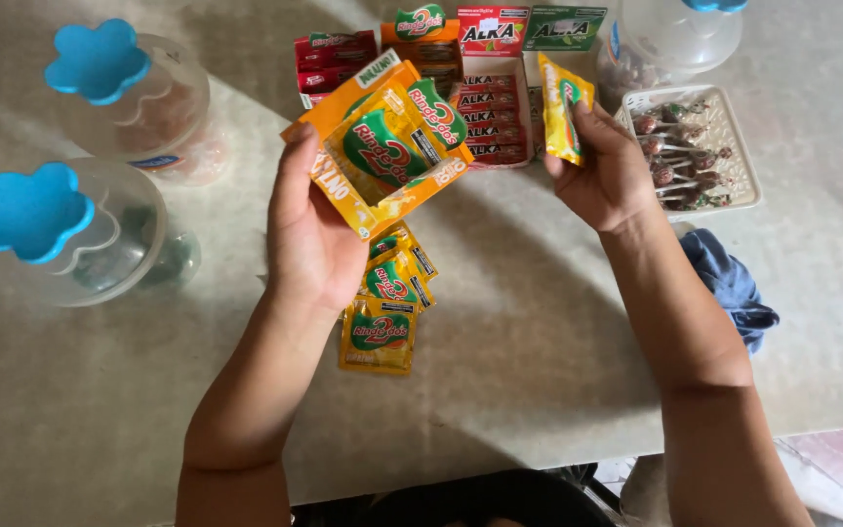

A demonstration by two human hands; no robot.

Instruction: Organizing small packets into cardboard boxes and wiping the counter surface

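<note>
My left hand (309,229) grips an orange cardboard display box (343,176), tilted up above the table, with yellow-and-green snack packets (387,146) standing inside it. My right hand (602,176) pinches one yellow packet (560,115) upright, a short way right of the box. Below the box, several more of the same packets (382,322) lie loose on the pale table (500,322), partly hidden by my left wrist.
At the far edge stand red candy boxes (495,107) and an open red carton (329,59). A white tray of lollipops (739,166) sits at the right, a blue cloth (734,288) near it. Two clear jars with blue flower lids (100,63) (31,210) stand left.
</note>
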